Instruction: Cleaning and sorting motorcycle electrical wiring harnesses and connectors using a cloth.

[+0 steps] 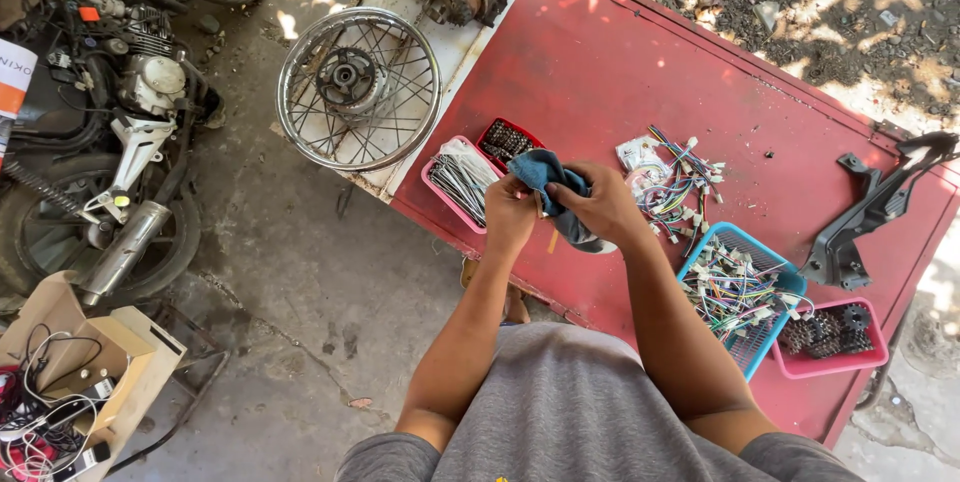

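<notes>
Both hands point(560, 207) hold blue rag point(545, 174); pink tray point(455, 187) w/ spokes beside.

An open brown cardboard box point(95, 357) is sitting at bottom left on the ground, while a white-and-orange label point(14, 77) is showing at the left edge.

Bare red tabletop point(600, 72) beyond trays point(462, 182)

Crumpled blue cloth point(547, 174) over red table point(640, 82)
</notes>
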